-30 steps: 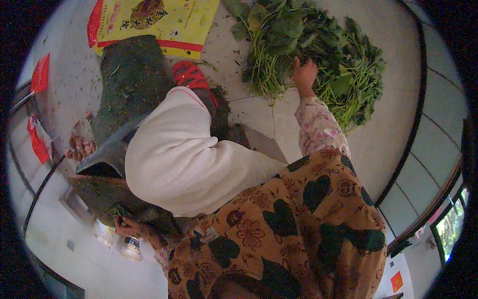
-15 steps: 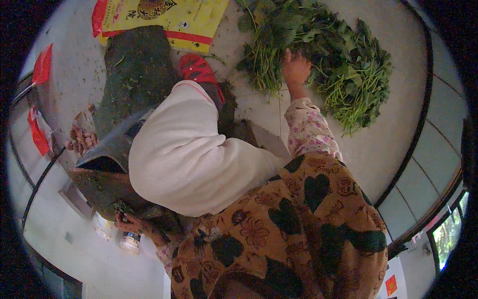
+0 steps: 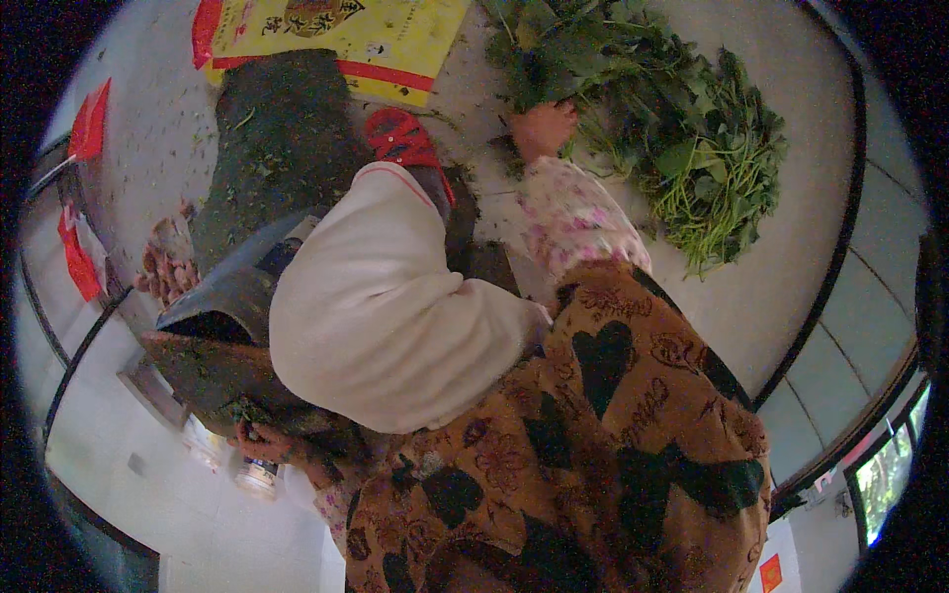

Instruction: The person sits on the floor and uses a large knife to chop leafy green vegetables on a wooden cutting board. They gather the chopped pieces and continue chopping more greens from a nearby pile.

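Nearest, the left hand is half curled at the brown board, touching green bits; whether it grips them, I cannot tell. Farther, chopping seems partly done: small scraps cover the dark layer. The right hand is at leafy greens, apparently uncut, on the floor; its grip is unclear.

The bent leg in white trousers bars the straight way between the right grip and the left grip. Leafy greens crowd the right grip's far side. Pale floor gives room right of them, and a narrow lane beside the red shoe. A brown board hems in the left grip ahead
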Action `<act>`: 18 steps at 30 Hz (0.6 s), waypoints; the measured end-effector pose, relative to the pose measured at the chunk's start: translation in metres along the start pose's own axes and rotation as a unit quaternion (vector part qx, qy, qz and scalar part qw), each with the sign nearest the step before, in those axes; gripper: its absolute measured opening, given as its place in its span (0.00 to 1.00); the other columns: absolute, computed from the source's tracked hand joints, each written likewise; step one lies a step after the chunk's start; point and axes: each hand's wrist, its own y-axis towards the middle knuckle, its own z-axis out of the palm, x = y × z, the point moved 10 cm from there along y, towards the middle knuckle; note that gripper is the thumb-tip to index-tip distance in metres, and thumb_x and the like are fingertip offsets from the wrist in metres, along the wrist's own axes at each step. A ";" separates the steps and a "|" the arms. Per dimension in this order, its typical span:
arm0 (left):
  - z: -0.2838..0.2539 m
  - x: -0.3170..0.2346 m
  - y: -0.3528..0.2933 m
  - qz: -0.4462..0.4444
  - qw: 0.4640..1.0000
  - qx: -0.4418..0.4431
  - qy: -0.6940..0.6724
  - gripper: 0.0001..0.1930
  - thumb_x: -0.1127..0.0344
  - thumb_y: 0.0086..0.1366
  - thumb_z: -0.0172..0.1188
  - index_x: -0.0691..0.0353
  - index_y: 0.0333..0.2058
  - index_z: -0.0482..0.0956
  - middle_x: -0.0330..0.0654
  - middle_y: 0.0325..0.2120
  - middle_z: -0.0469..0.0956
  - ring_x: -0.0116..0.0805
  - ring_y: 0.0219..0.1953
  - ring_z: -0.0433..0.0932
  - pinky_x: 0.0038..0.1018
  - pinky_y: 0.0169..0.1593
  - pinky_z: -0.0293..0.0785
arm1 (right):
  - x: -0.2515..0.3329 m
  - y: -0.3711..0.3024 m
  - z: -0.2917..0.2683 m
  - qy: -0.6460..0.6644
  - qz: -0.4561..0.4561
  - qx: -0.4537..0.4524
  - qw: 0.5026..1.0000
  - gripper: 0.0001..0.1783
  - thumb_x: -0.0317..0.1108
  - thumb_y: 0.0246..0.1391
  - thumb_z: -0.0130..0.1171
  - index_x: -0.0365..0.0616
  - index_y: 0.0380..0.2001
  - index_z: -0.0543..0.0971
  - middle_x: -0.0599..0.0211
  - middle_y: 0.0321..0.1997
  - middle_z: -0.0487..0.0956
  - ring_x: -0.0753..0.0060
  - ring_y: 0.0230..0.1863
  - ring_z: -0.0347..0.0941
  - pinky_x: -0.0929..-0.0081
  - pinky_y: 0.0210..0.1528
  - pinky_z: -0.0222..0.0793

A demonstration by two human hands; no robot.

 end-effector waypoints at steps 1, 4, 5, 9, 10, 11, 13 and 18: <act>-0.002 0.001 -0.002 0.005 1.000 -0.009 -0.003 0.21 0.52 0.65 0.49 0.67 0.43 0.71 0.52 0.39 0.69 0.47 0.43 0.68 0.41 0.51 0.63 | -0.011 0.003 -0.001 0.013 -0.020 -0.032 0.999 0.42 0.64 0.33 0.63 0.36 0.42 0.77 0.48 0.55 0.65 0.46 0.55 0.61 0.57 0.58 0.57; 0.012 0.004 -0.005 0.014 1.000 -0.005 -0.011 0.22 0.51 0.65 0.49 0.67 0.43 0.71 0.51 0.39 0.69 0.46 0.44 0.68 0.40 0.51 0.63 | -0.056 0.010 0.004 -0.086 -0.152 0.004 0.985 0.41 0.59 0.33 0.66 0.37 0.46 0.74 0.49 0.53 0.66 0.47 0.53 0.62 0.56 0.57 0.56; 0.007 0.017 -0.009 0.002 1.000 -0.004 0.009 0.22 0.51 0.65 0.49 0.67 0.44 0.70 0.51 0.39 0.69 0.46 0.44 0.68 0.40 0.51 0.63 | -0.066 0.004 -0.004 -0.084 -0.152 -0.008 0.985 0.44 0.60 0.32 0.67 0.38 0.48 0.72 0.49 0.53 0.67 0.47 0.53 0.62 0.56 0.57 0.56; -0.005 0.015 -0.008 -0.017 1.000 -0.014 -0.009 0.21 0.52 0.65 0.48 0.66 0.44 0.70 0.50 0.40 0.69 0.46 0.43 0.68 0.40 0.49 0.65 | -0.094 -0.002 -0.038 -0.091 -0.118 -0.056 0.987 0.58 0.63 0.26 0.68 0.40 0.58 0.61 0.46 0.53 0.67 0.47 0.52 0.63 0.55 0.56 0.56; -0.007 0.020 -0.010 -0.019 1.000 -0.007 0.004 0.21 0.51 0.65 0.48 0.66 0.44 0.69 0.50 0.40 0.69 0.46 0.43 0.68 0.40 0.49 0.65 | -0.096 -0.001 -0.046 -0.096 -0.101 -0.065 0.988 0.61 0.65 0.25 0.69 0.40 0.60 0.58 0.45 0.53 0.67 0.47 0.52 0.64 0.54 0.57 0.56; -0.003 0.025 -0.012 -0.021 1.000 0.005 0.010 0.21 0.51 0.65 0.48 0.66 0.44 0.69 0.50 0.40 0.68 0.46 0.43 0.68 0.39 0.48 0.65 | -0.105 0.005 -0.054 -0.081 -0.073 -0.046 0.993 0.68 0.68 0.20 0.69 0.41 0.62 0.53 0.41 0.55 0.65 0.45 0.52 0.65 0.54 0.55 0.59; 0.013 0.027 -0.009 -0.007 1.000 0.021 -0.006 0.22 0.51 0.65 0.48 0.66 0.44 0.69 0.50 0.40 0.68 0.46 0.43 0.68 0.39 0.48 0.65 | -0.131 0.021 -0.055 -0.088 -0.061 -0.077 0.991 0.68 0.68 0.20 0.69 0.41 0.62 0.52 0.40 0.55 0.66 0.44 0.51 0.66 0.54 0.52 0.62; 0.012 0.016 -0.004 0.033 0.998 0.049 0.010 0.22 0.50 0.66 0.47 0.66 0.43 0.70 0.51 0.39 0.69 0.47 0.43 0.68 0.40 0.48 0.65 | -0.134 0.052 -0.020 -0.103 -0.051 0.016 0.993 0.64 0.67 0.20 0.69 0.40 0.59 0.57 0.44 0.47 0.72 0.45 0.49 0.68 0.55 0.48 0.67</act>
